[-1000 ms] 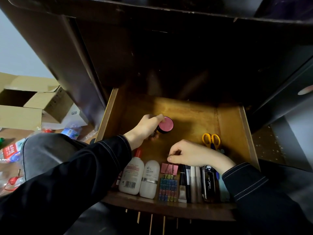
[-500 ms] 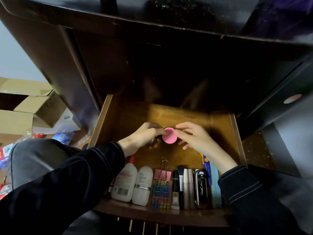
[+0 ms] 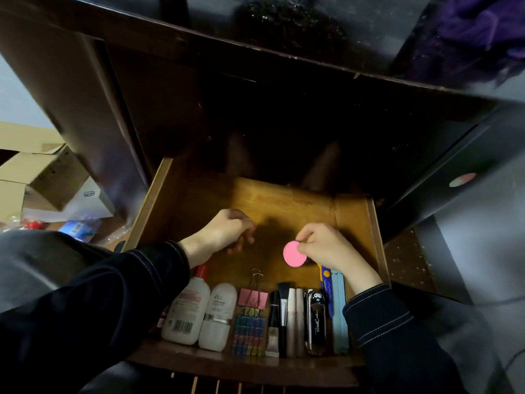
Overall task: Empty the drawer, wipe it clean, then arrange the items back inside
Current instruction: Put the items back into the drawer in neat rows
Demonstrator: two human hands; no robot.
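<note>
Our right hand (image 3: 326,248) over the open wooden drawer (image 3: 375,240), grip pinched on a round pink-topped jar (image 3: 294,253) just behind the makeup brush (image 3: 283,290), our left hand (image 3: 224,231) curled mid-drawer, we cannot tell if its grip holds anything, two white bottles (image 3: 186,311) front left

Dim, warm-lit drawer (image 3: 355,223); blurred, wide-angle-bent dark edges.

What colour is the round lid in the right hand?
The lid is pink; the head view shows it.
</note>
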